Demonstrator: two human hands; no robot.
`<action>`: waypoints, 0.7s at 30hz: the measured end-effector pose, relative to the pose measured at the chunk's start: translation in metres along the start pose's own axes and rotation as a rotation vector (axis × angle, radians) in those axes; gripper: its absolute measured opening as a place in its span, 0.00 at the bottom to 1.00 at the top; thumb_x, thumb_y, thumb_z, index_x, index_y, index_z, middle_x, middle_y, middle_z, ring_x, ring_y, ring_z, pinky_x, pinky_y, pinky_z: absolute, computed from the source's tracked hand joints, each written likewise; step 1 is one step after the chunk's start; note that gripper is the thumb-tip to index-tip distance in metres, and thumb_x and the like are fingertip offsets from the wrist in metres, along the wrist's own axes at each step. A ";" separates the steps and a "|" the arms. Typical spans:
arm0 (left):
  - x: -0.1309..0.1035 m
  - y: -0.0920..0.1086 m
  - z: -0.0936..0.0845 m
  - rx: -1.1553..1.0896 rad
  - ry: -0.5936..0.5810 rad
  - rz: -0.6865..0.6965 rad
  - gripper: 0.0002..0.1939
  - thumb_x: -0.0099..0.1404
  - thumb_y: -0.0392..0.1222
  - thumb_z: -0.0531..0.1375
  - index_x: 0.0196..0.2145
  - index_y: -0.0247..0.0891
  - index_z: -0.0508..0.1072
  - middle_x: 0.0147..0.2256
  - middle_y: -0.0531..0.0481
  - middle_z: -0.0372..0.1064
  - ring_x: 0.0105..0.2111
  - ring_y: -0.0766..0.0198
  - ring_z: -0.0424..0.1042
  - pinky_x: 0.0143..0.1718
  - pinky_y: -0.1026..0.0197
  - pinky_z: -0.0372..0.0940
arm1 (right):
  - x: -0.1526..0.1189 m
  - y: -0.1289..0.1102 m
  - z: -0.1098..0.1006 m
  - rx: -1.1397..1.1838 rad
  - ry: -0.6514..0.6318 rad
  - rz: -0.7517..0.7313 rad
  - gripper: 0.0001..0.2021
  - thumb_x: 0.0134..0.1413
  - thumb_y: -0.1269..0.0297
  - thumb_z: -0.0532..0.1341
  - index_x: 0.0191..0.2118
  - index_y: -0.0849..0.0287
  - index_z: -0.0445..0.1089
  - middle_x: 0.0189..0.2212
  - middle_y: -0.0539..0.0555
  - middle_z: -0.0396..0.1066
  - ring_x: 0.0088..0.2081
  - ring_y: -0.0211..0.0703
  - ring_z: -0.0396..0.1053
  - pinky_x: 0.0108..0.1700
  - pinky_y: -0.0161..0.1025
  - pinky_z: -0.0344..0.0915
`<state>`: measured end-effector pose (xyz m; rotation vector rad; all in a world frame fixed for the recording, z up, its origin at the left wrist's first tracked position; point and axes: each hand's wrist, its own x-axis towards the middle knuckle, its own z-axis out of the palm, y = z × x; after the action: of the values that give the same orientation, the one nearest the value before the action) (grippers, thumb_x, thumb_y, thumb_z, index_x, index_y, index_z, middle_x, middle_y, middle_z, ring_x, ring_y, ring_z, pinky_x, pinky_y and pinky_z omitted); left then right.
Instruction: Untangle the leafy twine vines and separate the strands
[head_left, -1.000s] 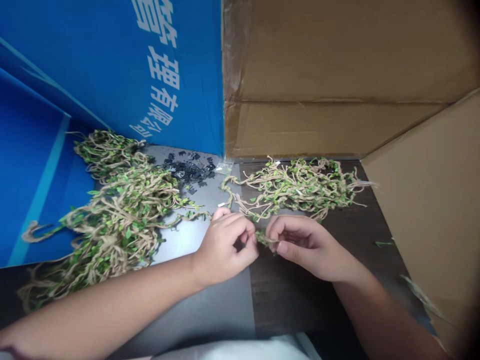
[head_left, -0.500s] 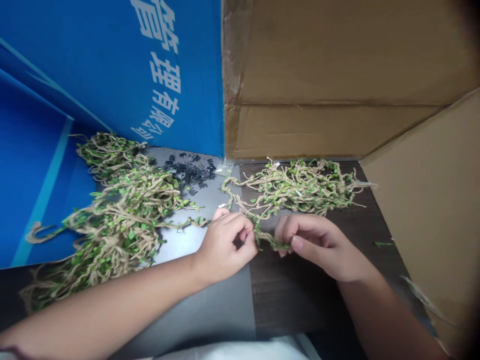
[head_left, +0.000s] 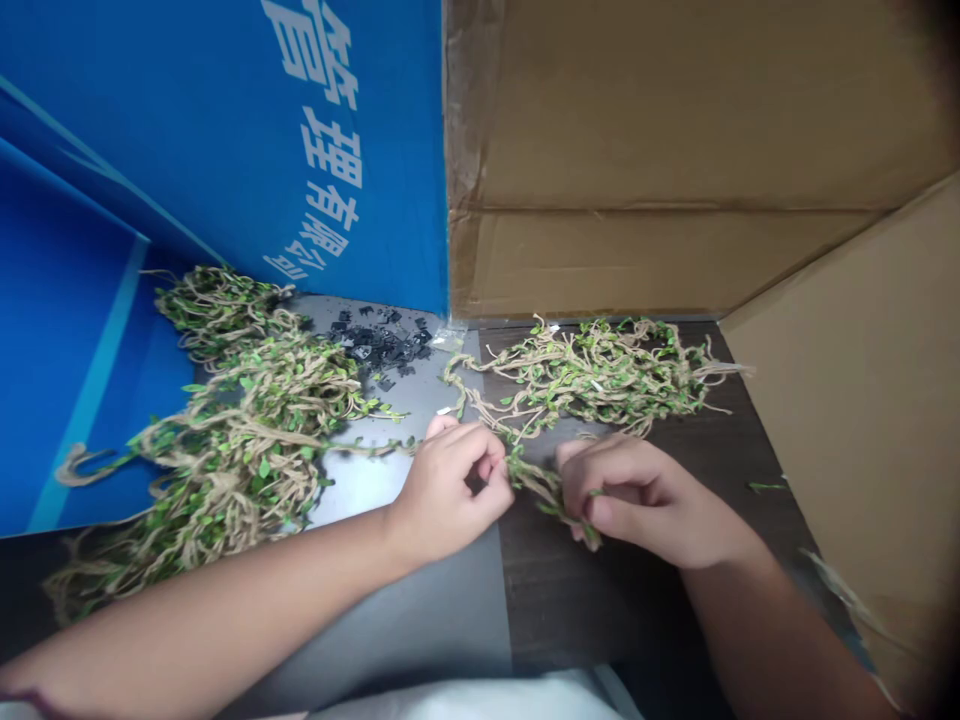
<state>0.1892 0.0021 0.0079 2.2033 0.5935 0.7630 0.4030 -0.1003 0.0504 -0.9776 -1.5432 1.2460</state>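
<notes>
Between my two hands runs a short bunch of leafy twine garland (head_left: 541, 482), tan cord with small green leaves. My left hand (head_left: 459, 488) pinches its left end, fingers closed. My right hand (head_left: 637, 492) is closed on the other end, with a leafy tip poking out below the fingers. A single strand (head_left: 375, 448) leads from behind my left hand to a large tangled heap of the same garland (head_left: 262, 420) on the left. Just beyond my right hand lies a second pile of garland (head_left: 615, 375). The fingertips' exact grip is partly hidden.
Small black plastic scraps (head_left: 386, 340) lie scattered at the back of the grey table strip (head_left: 442, 610). A blue printed panel (head_left: 375, 150) stands at the back left. Cardboard walls (head_left: 675, 260) close off the back and the right side.
My right hand has shifted slightly right, and its end of the garland now hangs lower and shows more below the fingers. My left hand has stayed almost still.
</notes>
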 end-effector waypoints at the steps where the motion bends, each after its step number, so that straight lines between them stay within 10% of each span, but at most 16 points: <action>1: 0.000 0.000 0.000 0.002 0.006 -0.008 0.06 0.65 0.31 0.56 0.29 0.37 0.66 0.25 0.57 0.63 0.27 0.69 0.62 0.41 0.58 0.55 | -0.001 -0.001 -0.001 0.056 0.021 -0.033 0.18 0.72 0.52 0.62 0.32 0.57 0.73 0.28 0.53 0.76 0.31 0.42 0.72 0.36 0.40 0.67; 7: 0.000 -0.002 0.001 -0.018 0.001 0.000 0.06 0.63 0.31 0.57 0.29 0.37 0.65 0.25 0.58 0.62 0.28 0.69 0.62 0.41 0.59 0.55 | -0.001 -0.001 -0.003 0.100 0.128 -0.137 0.25 0.68 0.45 0.64 0.26 0.58 0.63 0.47 0.58 0.80 0.46 0.51 0.77 0.49 0.50 0.70; 11: 0.001 -0.002 0.002 -0.028 0.018 -0.011 0.07 0.64 0.31 0.56 0.28 0.37 0.64 0.26 0.58 0.62 0.28 0.69 0.61 0.40 0.60 0.57 | -0.004 0.006 0.001 0.120 0.219 -0.143 0.25 0.67 0.46 0.65 0.24 0.58 0.67 0.58 0.58 0.76 0.44 0.48 0.76 0.39 0.45 0.72; 21: 0.001 -0.002 0.002 -0.059 0.011 -0.031 0.06 0.61 0.30 0.56 0.27 0.37 0.64 0.25 0.58 0.62 0.27 0.70 0.61 0.40 0.61 0.57 | -0.009 0.018 0.005 -0.476 0.819 -0.474 0.23 0.74 0.47 0.53 0.40 0.48 0.84 0.70 0.50 0.61 0.68 0.66 0.62 0.59 0.67 0.68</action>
<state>0.1906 0.0027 0.0056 2.1324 0.6017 0.7681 0.4017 -0.1066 0.0304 -1.1304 -1.2849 0.0848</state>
